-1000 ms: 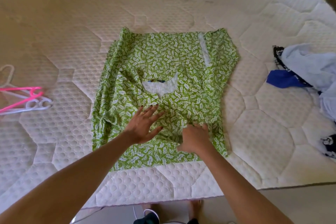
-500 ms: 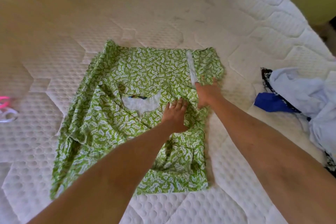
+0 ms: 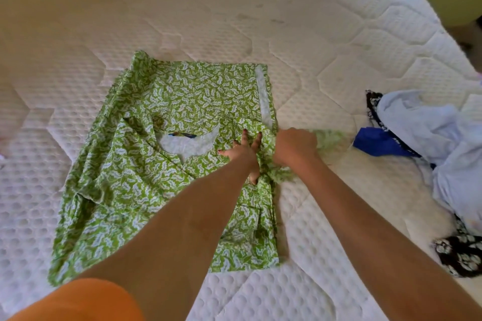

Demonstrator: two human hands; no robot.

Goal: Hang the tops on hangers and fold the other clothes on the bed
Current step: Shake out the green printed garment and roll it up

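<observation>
We see a green patterned top (image 3: pixel 167 154) spread on the white quilted mattress (image 3: pixel 326 255), its neckline opening near the middle and its right side folded in along a straight edge; our left hand (image 3: pixel 243 151) lies flat on the cloth just right of the neckline, fingers (image 3: pixel 257 139) spread and pressing down, gripping nothing; our right hand (image 3: pixel 294 146) sits just beside it at the garment's right edge, curled into a fist around a bunch of the green fabric, which shows blurred on either side of the knuckles; the two hands are close together, almost touching; an orange sleeve (image 3: pixel 86 300) shows at the lower left corner of the view; well apart to the right on the mattress lies a heap of other clothes, a pale blue garment (image 3: pixel 438 133) on top, a bright blue piece (image 3: pixel 378 142) at its left edge, and a dark floral-printed cloth (image 3: pixel 461 253) nearer us.
</observation>
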